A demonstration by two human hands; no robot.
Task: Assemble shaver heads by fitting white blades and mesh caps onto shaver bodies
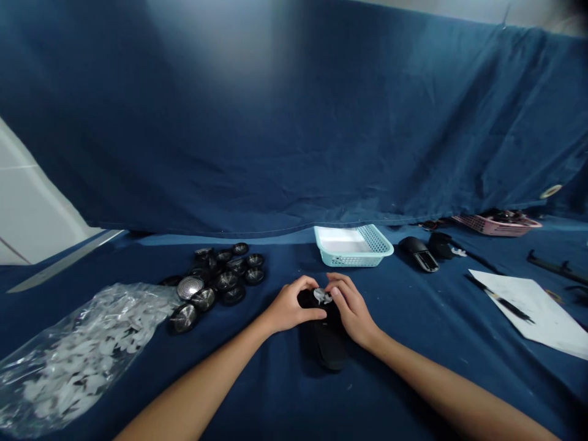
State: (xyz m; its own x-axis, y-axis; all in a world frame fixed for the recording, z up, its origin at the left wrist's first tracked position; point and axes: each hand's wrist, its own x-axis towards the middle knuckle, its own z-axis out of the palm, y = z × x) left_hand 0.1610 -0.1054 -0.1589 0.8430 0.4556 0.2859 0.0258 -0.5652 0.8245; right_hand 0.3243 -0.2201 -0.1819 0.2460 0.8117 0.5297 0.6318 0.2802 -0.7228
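A black elongated plastic device (331, 349) lies on the blue cloth in front of me, its round head pointing away. My left hand (296, 303) curls around the left side of that head, thumb laid across the near edge. A small white and grey plastic piece (322, 296) sits on the head, between my hands. My right hand (351, 308) is closed at the right side of the head, with thumb and fingertips at the white piece. What lies under the fingertips is partly hidden.
To the left are a clear bag of white plastic pieces (87, 355) and several round black parts (227, 282). A light blue basket (354, 260) stands ahead. Rightward are another black device (419, 254), a white sheet (528, 306) with a brush (509, 306), and a pink basket (500, 228).
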